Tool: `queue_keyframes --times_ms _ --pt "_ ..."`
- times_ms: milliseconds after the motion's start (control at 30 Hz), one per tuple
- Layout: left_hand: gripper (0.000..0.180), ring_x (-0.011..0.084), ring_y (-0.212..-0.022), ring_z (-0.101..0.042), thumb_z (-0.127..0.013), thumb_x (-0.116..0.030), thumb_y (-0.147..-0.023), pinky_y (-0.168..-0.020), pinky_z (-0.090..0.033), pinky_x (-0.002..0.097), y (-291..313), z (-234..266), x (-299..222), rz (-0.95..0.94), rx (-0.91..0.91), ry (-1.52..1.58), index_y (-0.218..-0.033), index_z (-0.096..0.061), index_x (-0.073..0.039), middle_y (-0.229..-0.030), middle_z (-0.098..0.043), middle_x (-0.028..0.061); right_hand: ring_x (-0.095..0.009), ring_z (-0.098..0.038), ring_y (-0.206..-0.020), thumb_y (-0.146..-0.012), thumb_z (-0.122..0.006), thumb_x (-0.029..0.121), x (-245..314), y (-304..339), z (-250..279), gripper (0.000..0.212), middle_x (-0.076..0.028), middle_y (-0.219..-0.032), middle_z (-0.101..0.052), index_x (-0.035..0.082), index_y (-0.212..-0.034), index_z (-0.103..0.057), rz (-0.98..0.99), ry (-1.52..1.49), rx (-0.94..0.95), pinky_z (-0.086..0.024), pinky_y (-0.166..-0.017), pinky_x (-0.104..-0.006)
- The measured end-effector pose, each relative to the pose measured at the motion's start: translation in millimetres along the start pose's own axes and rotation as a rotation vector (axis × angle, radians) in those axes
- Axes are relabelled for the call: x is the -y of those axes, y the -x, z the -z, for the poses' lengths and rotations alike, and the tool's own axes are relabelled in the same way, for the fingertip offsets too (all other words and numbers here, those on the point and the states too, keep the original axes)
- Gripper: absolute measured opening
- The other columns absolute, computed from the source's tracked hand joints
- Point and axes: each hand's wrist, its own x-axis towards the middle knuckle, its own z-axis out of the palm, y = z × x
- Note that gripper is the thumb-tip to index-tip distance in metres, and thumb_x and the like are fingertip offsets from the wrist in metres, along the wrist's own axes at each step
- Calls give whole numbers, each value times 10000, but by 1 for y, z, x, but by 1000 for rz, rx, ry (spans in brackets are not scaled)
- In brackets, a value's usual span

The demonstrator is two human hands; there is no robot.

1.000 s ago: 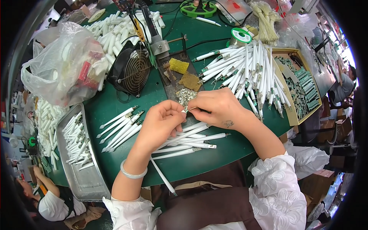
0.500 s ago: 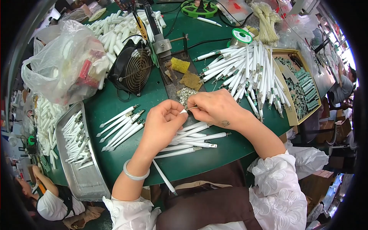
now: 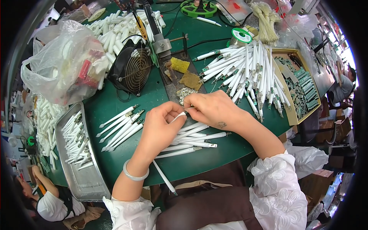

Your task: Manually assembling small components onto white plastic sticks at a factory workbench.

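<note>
While left fingers (image 3: 172, 106) pinch a slim white tube (image 3: 178, 116), right fingers (image 3: 194, 101) grip thin, curved wire (image 3: 189, 108)

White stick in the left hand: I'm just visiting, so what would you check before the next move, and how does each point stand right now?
1. White stick pinched in the left hand: ok.
2. Thin wire pinched in the right hand: ok.
3. Thin wire fixed to the white stick: cannot tell; the meeting spot is too small and partly hidden by the hands.
4. Every loose stick fully on the green table: not ok; one loose stick pokes past the front edge.
5. Black fan running: cannot tell.
</note>
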Motion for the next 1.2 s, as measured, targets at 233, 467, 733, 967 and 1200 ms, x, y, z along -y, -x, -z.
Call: queue_keyframes --times_ms 233,467,733,967,1200 --pt "123 47 -589 -550 -645 -48 -802 -537 -445 187 0 8 -11 224 99 322 -900 -608 18 -727 -609 7 -198 -594 -551 -751 -651 61 -5 4 7 134 -40 -715 -616 93 -875 -612 -22 -148 -81 -464 -493 -298" --pt "110 46 -575 -547 -643 -45 -802 -529 -441 186 2 5 -10 203 85 305 -883 -604 18 -729 -609 10 -200 -580 -535 -737 -658 74 -2 2 4 111 -45 -669 -596 92 -835 -608 18 -149 -54 -448 -480 -295" --pt "97 63 -624 -588 -618 -14 -816 -529 -435 189 2 3 -7 163 106 365 -897 -571 13 -738 -610 20 -202 -561 -509 -740 -662 94 -3 4 -1 111 -38 -626 -573 89 -823 -588 0 -97 -17 -424 -456 -313" --pt "90 58 -621 -578 -615 2 -818 -521 -430 190 3 3 -7 102 90 301 -888 -561 16 -733 -607 20 -213 -556 -496 -746 -654 86 -1 3 0 126 -35 -605 -567 96 -847 -579 33 -95 -48 -423 -452 -327" --pt "91 54 -584 -552 -621 -7 -824 -483 -414 190 4 2 -8 132 53 313 -889 -559 10 -705 -601 19 -220 -562 -500 -745 -651 79 -2 4 -5 124 -44 -599 -561 86 -826 -556 34 -82 -47 -424 -449 -331"
